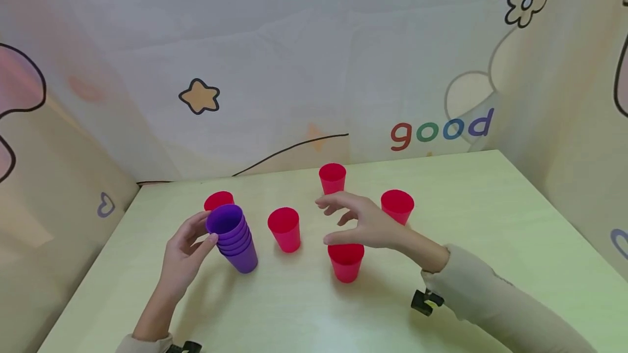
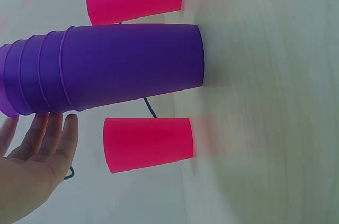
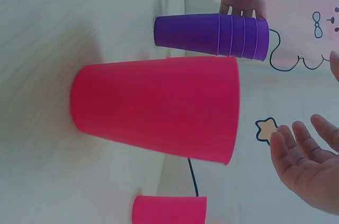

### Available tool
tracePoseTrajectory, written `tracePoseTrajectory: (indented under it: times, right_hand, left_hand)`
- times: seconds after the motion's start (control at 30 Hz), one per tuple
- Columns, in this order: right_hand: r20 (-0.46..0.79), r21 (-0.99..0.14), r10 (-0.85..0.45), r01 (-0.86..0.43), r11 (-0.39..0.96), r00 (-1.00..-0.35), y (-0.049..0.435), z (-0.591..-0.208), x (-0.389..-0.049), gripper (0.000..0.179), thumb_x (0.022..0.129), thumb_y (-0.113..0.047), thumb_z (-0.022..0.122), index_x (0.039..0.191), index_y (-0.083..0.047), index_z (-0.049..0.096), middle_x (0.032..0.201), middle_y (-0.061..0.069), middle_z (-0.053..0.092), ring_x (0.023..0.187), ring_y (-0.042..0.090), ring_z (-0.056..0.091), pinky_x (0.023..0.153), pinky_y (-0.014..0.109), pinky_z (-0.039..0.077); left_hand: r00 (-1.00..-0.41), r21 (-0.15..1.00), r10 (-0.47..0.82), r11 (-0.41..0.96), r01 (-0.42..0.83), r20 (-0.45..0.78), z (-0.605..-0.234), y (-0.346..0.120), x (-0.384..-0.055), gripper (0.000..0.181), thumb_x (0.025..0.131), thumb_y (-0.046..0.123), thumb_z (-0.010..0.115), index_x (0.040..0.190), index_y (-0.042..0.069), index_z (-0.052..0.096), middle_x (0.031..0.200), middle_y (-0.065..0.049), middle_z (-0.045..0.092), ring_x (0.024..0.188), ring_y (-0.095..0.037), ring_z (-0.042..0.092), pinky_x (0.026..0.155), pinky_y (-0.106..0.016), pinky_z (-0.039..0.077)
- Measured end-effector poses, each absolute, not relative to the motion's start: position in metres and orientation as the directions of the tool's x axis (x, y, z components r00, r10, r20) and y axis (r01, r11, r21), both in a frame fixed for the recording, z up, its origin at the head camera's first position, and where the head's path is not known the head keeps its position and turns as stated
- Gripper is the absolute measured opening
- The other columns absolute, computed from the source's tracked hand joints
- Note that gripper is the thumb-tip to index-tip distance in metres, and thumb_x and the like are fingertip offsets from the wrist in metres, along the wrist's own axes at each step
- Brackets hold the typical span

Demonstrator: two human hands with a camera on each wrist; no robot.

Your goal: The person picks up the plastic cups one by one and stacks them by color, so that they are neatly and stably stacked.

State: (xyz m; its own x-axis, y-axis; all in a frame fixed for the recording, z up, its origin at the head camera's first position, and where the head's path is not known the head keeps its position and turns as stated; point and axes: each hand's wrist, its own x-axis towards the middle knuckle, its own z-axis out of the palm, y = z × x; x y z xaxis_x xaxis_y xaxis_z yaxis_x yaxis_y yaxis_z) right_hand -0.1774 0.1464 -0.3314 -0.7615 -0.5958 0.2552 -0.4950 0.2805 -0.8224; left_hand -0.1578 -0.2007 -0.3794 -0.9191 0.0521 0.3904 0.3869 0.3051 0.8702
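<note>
My left hand [image 1: 179,266] holds a stack of nested purple cups [image 1: 243,259] near its upper rims, thumb on the near side and fingers behind. In the left wrist view the fingertips touch the rims of the purple stack [image 2: 132,65]. Over the nearest red cup [image 1: 346,267] hovers my right hand [image 1: 365,222], its fingers loosely bent and nothing between them. The right wrist view has that red cup [image 3: 159,107] standing mouth up, apart from the right hand [image 3: 307,168]. Between the two hands stands another red cup [image 1: 286,236].
Behind the purple stack a red cup [image 1: 219,199] is partly hidden. One red cup [image 1: 332,178] stands at the back, another [image 1: 397,206] behind my right wrist. The pale table [image 1: 490,222] meets a printed curtain [image 1: 294,70] at the back and sides.
</note>
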Motion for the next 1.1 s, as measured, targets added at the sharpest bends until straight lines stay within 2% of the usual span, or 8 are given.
tracePoseTrajectory:
  times: [0.23, 0.5, 0.7, 1.1]
  right_hand:
    - [0.266, -0.818, -0.521, -0.476, 0.324, -0.811, 0.166, -0.343, -0.175, 0.055, 0.074, -0.020, 0.074, 0.124, -0.013, 0.052, 0.118, 0.000, 0.053, 0.103, 0.018, 0.053, 0.081, 0.038, 0.049]
    - [0.304, -0.801, -0.458, -0.484, 0.352, -0.835, 0.187, -0.351, -0.172, 0.054, 0.074, -0.017, 0.076, 0.122, -0.009, 0.054, 0.117, 0.004, 0.055, 0.100, 0.020, 0.055, 0.080, 0.041, 0.049]
    - [0.276, -0.797, -0.411, -0.446, 0.408, -0.869, 0.202, -0.357, -0.171, 0.054, 0.075, -0.019, 0.075, 0.123, -0.006, 0.053, 0.113, 0.006, 0.056, 0.099, 0.022, 0.055, 0.080, 0.044, 0.049]
    - [0.260, -0.792, -0.220, -0.338, 0.508, -0.940, 0.230, -0.362, -0.166, 0.054, 0.075, -0.015, 0.074, 0.123, -0.005, 0.052, 0.115, 0.012, 0.053, 0.100, 0.028, 0.051, 0.075, 0.033, 0.051]
  left_hand:
    - [-0.919, 0.873, 0.050, 0.297, 0.388, 0.392, -0.380, -0.202, -0.158, 0.041, 0.088, 0.001, 0.057, 0.126, -0.002, 0.045, 0.107, 0.012, 0.057, 0.099, -0.006, 0.054, 0.079, -0.016, 0.046]
    - [-0.918, 0.872, 0.050, 0.297, 0.389, 0.392, -0.380, -0.203, -0.158, 0.040, 0.088, 0.001, 0.057, 0.126, -0.002, 0.045, 0.106, 0.012, 0.057, 0.098, -0.005, 0.055, 0.079, -0.016, 0.046]
    - [-0.918, 0.873, 0.058, 0.292, 0.390, 0.391, -0.379, -0.203, -0.158, 0.039, 0.088, 0.001, 0.057, 0.125, -0.003, 0.046, 0.107, 0.012, 0.058, 0.099, -0.005, 0.055, 0.079, -0.016, 0.047]
    - [-0.914, 0.872, 0.065, 0.279, 0.401, 0.400, -0.376, -0.203, -0.157, 0.039, 0.087, -0.001, 0.057, 0.124, -0.004, 0.046, 0.107, 0.009, 0.058, 0.098, -0.006, 0.055, 0.079, -0.017, 0.047]
